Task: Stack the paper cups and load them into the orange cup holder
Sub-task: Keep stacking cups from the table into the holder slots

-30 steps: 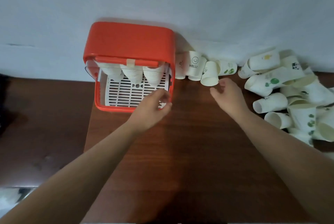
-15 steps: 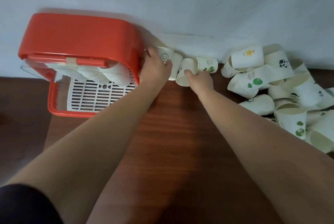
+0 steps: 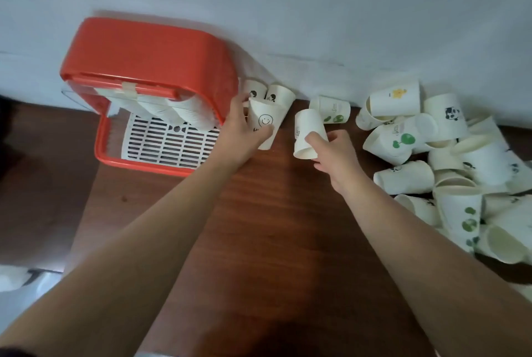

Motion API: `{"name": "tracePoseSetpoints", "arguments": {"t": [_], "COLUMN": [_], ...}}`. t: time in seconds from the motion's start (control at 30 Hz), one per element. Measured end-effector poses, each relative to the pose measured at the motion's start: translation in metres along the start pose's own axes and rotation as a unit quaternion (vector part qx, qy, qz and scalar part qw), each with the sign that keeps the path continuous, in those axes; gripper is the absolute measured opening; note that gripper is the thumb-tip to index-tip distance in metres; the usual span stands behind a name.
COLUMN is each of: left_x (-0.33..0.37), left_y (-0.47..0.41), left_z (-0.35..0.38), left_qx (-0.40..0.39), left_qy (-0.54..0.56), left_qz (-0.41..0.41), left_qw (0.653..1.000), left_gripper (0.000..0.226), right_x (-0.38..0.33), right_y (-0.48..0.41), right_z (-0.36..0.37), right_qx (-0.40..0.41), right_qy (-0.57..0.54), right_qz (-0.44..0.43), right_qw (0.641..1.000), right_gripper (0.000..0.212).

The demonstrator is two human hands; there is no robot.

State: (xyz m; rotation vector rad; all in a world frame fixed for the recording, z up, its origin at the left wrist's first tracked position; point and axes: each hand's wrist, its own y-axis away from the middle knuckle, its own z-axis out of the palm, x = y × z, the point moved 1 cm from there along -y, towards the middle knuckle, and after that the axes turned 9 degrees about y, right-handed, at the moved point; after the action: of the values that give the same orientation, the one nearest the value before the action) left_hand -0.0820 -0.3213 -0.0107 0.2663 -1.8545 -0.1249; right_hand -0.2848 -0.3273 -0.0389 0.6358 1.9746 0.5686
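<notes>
Left hand (image 3: 243,137): fingers curled round smiley cup (image 3: 266,122), which is held just right of the holder.
Right hand (image 3: 336,155): white cup (image 3: 306,132) is pinched near its rim, mouth turned to 6 o'clock.
Orange cup holder (image 3: 149,68): set at 10 o'clock against the wall; cup stacks (image 3: 172,110) are seen inside, probably three (blurred).
Loose cups (image 3: 449,172): heaped at 3 o'clock on table (image 3: 273,227).
</notes>
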Motion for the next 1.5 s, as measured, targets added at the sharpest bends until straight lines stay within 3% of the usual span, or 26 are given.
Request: {"name": "tracePoseSetpoints", "arguments": {"t": [0.2,0.33,0.7,0.8,1.03,1.2,1.37,1.5], "left_x": [-0.001,-0.020,-0.087,-0.096,-0.121,-0.129,-0.132,-0.144], "left_y": [0.055,0.077,0.061,0.039,0.011,0.005,0.001,0.003], "left_z": [-0.064,-0.118,-0.258,-0.272,-0.265,-0.256,-0.264,-0.277], "left_qx": [-0.031,-0.003,0.032,0.031,0.006,-0.041,-0.063,-0.043], "left_qy": [0.078,0.104,0.020,-0.011,-0.123,-0.191,-0.167,-0.232], "left_qz": [-0.013,-0.030,-0.017,0.010,0.065,0.055,0.063,0.116], "left_qw": [0.996,0.994,0.999,0.999,0.990,0.979,0.982,0.965], "left_gripper": [0.067,0.077,0.077,0.075,0.097,0.083,0.075,0.075], "right_x": [-0.013,-0.029,-0.064,-0.075,-0.098,-0.103,-0.110,-0.121], "right_y": [0.054,0.082,0.143,0.146,0.141,0.135,0.132,0.134], "right_z": [-0.002,0.021,0.152,0.183,0.214,0.225,0.234,0.245], "right_qx": [-0.018,-0.061,-0.042,-0.033,0.050,0.055,0.061,0.063], "right_qy": [-0.004,0.029,0.071,0.051,0.072,0.107,0.136,0.125], "right_qz": [-0.048,-0.076,-0.121,-0.120,-0.154,-0.171,-0.194,-0.230], "right_qw": [0.999,0.995,0.989,0.991,0.984,0.978,0.970,0.963], "right_gripper": [0.054,0.049,0.056,0.068,0.062,0.065,0.070,0.070]}}
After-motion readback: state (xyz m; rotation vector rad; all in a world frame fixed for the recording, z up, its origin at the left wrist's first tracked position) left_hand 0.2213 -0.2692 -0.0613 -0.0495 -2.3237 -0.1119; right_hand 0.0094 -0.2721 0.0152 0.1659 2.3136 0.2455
